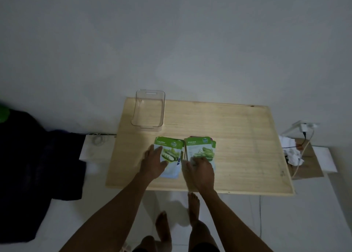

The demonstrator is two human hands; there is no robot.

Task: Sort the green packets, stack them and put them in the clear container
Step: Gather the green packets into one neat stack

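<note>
Two piles of green-and-white packets lie side by side on the wooden table (238, 137). The cucumber packet (171, 150) tops the left one and the aloe vera packet (200, 146) tops the right one, with more packets fanned out beneath it. My left hand (154, 162) lies flat on the cucumber packet's left side, fingers spread. My right hand (200, 170) presses on the lower part of the aloe vera pile. The clear container (148, 108) stands empty at the table's far left corner, beyond the packets.
The table stands against a white wall. A dark cloth (38, 166) is heaped on the floor to the left. White crumpled cloth (291, 150) and a plugged-in charger with cables (304, 129) sit off the table's right edge. My bare feet (177, 219) are below the near edge.
</note>
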